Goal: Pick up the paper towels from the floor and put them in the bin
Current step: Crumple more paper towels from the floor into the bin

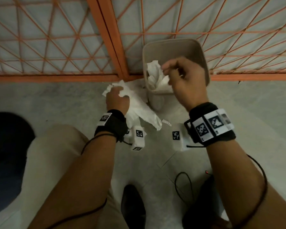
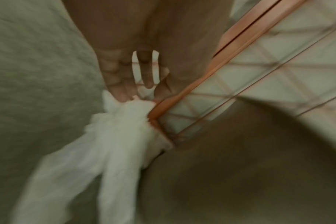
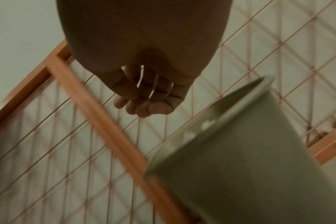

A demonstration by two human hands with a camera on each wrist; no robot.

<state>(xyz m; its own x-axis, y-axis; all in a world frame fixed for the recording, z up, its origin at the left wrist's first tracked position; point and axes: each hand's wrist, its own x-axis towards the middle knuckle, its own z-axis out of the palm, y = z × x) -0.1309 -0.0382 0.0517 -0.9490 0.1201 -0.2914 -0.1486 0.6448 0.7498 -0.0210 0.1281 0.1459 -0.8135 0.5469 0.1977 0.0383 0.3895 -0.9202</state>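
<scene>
A beige bin stands on the floor against an orange fence, with crumpled white paper towels sticking up inside it. My right hand hovers over the bin's mouth. In the right wrist view its fingers lie together and hold nothing, above the bin. Left of the bin, a long white paper towel lies on the floor. My left hand grips its bunched upper end. The left wrist view shows the fingers pinching that towel beside the bin.
The orange mesh fence closes off the space behind the bin. A small white scrap lies on the grey floor near the towel's lower end. My shoe, a black cable and a dark round object are nearer me.
</scene>
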